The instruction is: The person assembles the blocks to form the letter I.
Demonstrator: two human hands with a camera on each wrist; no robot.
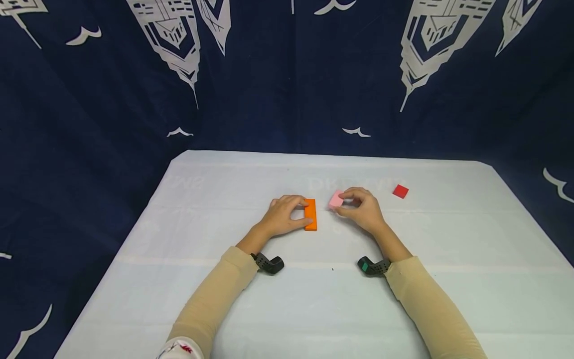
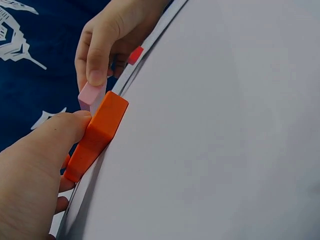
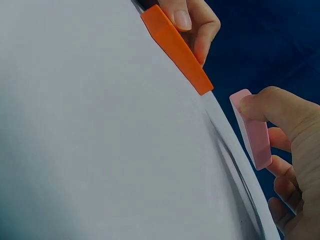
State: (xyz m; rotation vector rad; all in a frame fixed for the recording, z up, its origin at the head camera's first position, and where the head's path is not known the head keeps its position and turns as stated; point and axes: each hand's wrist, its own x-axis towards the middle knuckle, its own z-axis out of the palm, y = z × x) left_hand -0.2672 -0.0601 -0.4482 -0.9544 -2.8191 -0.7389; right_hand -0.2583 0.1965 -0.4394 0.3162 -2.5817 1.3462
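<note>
My left hand [image 1: 282, 217] grips an orange rectangular block [image 1: 311, 215], thumb at its near end and fingers at its far end. In the left wrist view the thumb presses the side of the orange block [image 2: 102, 127]. My right hand [image 1: 362, 211] pinches a smaller pink block [image 1: 336, 200] between thumb and fingers, just right of the orange one, with a gap between them. The right wrist view shows the pink block [image 3: 254, 131] tilted in the fingers. Whether either block touches the table cannot be told.
A red square piece [image 1: 400, 191] lies on the white table [image 1: 332, 304], right of my right hand. Black wrist cameras [image 1: 270, 264] are strapped to both wrists. Behind the table's far edge hangs a dark blue cloth [image 1: 296, 99] with white prints.
</note>
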